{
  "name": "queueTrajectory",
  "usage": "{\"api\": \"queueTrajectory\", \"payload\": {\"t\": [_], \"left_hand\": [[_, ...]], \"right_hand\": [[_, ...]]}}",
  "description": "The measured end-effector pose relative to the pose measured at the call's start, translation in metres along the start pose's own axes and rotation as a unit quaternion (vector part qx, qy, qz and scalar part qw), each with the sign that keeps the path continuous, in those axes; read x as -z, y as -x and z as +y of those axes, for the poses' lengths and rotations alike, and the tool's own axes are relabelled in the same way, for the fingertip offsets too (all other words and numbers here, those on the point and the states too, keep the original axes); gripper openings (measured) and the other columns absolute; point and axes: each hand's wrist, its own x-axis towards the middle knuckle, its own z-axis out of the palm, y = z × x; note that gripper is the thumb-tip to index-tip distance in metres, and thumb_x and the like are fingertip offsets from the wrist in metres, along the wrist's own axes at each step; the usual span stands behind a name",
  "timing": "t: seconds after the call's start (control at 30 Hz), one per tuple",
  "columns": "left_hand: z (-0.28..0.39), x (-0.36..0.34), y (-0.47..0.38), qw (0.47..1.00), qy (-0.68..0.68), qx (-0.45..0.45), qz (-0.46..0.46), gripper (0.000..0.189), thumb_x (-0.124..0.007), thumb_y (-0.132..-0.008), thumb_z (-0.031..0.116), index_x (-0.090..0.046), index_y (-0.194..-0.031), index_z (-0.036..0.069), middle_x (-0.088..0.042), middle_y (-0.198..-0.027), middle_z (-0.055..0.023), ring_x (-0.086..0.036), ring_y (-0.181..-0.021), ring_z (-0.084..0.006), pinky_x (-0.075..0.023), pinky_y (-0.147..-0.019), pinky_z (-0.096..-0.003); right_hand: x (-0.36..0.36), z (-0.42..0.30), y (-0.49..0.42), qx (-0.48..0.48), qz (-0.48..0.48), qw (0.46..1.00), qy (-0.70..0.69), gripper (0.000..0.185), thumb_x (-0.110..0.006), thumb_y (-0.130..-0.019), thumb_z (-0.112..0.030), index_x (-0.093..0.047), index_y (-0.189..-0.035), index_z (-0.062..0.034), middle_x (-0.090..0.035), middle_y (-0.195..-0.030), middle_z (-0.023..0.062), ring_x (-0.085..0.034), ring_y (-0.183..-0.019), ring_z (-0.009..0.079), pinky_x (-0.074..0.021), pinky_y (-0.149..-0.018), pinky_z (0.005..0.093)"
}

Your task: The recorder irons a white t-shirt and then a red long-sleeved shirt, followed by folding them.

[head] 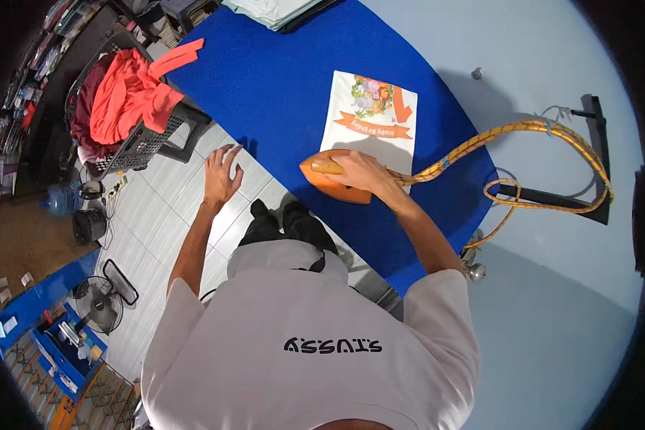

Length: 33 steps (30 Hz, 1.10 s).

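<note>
My right hand (357,171) grips the handle of an orange iron (338,188), whose body covers the near end of a folded white printed cloth (344,101). Animals and an orange banner with writing are printed on that cloth, which lies flat on a blue-covered table (258,80). From the iron's rear, a yellow hose and cord bundle (478,141) arches off to the right. My left hand (223,176) is empty, fingers apart, over the tiled floor just left of the table edge.
A grey plastic basket (134,145) heaped with coral and maroon garments (134,97) stands left of the table. Folded cloths (279,11) lie at its far end. A black wall bracket (602,161) holds up the hose at right. A fan (99,306) stands lower left.
</note>
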Motion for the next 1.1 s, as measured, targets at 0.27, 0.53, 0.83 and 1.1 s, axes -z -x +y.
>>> {"api": "queueTrajectory", "payload": {"t": [0.27,0.53,0.83,1.1], "left_hand": [[0.029,-0.038,-0.08,0.999,0.025,-0.041,-0.008,0.048,-0.062,-0.077,0.009,-0.058,-0.125,0.011,-0.055,-0.12,-0.0116,-0.049,-0.112,-0.0323,-0.0384,-0.095,-0.045],[0.082,-0.147,-0.188,0.936,0.292,0.181,-0.073,0.047,-0.067,-0.086,0.02,-0.055,-0.128,0.001,-0.063,-0.116,-0.0188,-0.063,-0.103,-0.0299,-0.0519,-0.087,-0.0392],[0.099,-0.212,-0.26,0.849,0.38,0.308,-0.201,0.047,-0.073,-0.084,0.023,-0.059,-0.12,-0.003,-0.068,-0.104,-0.0098,-0.064,-0.091,-0.0158,-0.0519,-0.079,-0.0318],[0.056,-0.073,-0.28,0.796,0.578,0.121,-0.136,0.024,-0.061,-0.096,0.017,-0.056,-0.113,0.001,-0.064,-0.101,-0.006,-0.058,-0.093,-0.0108,-0.0469,-0.08,-0.0273]], "right_hand": [[-0.009,0.11,0.117,-0.091,0.111,0.989,-0.045,0.044,-0.071,-0.08,-0.034,-0.063,-0.11,-0.0017,-0.066,-0.102,0.0219,-0.062,-0.098,0.0408,-0.049,-0.088,0.047],[0.003,0.163,0.21,-0.234,0.013,0.963,-0.132,0.054,-0.076,-0.078,-0.031,-0.058,-0.122,-0.0044,-0.055,-0.124,0.0208,-0.057,-0.11,0.0376,-0.047,-0.095,0.0415],[-0.022,0.269,-0.034,-0.289,0.44,0.803,-0.281,0.053,-0.073,-0.085,-0.032,-0.055,-0.123,0.0014,-0.062,-0.117,0.0177,-0.06,-0.108,0.0293,-0.0472,-0.092,0.0378],[0.096,0.174,-0.079,-0.148,0.456,0.728,-0.491,0.031,-0.068,-0.091,-0.025,-0.064,-0.108,0.0009,-0.066,-0.095,0.0076,-0.061,-0.085,0.0132,-0.0508,-0.078,0.0285]]}}
